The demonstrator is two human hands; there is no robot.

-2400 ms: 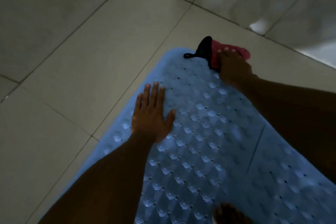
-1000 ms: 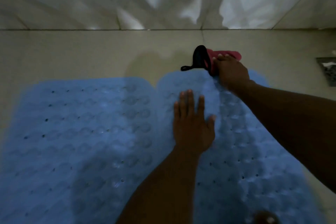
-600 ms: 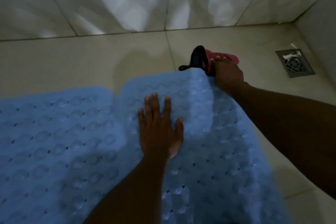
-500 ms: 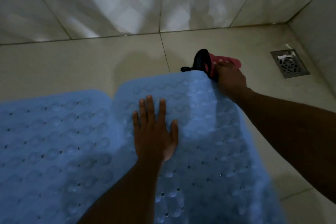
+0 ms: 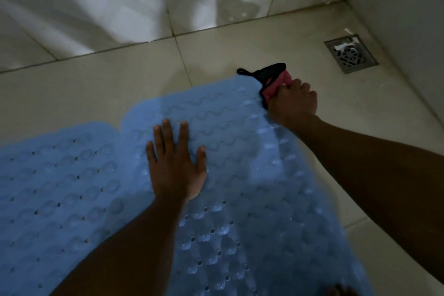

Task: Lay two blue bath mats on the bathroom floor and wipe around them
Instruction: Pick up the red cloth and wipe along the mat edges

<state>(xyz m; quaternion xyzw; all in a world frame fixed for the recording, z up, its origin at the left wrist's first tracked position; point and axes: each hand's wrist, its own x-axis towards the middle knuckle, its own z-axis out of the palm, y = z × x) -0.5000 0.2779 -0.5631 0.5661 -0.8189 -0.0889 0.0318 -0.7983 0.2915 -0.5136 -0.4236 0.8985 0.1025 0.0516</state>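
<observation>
Two blue rubber bath mats lie side by side on the tiled floor: one mat (image 5: 55, 187) on the left, the other mat (image 5: 240, 151) in the middle under my hands. My left hand (image 5: 175, 163) rests flat and open on the middle mat, fingers spread. My right hand (image 5: 292, 103) is closed around a pink cloth with a black edge and loop (image 5: 274, 78), at the mat's far right corner, pressed to the floor.
A square metal floor drain (image 5: 349, 55) sits in the far right corner of the room. White tiled walls (image 5: 120, 7) close the far side and the right side. Beige floor tiles (image 5: 84, 89) show beyond the mats.
My right hand has bunched up the pink cloth into a fist and shifted slightly right along the mat's far edge. My left hand stays flat on the mat. The view has turned.
</observation>
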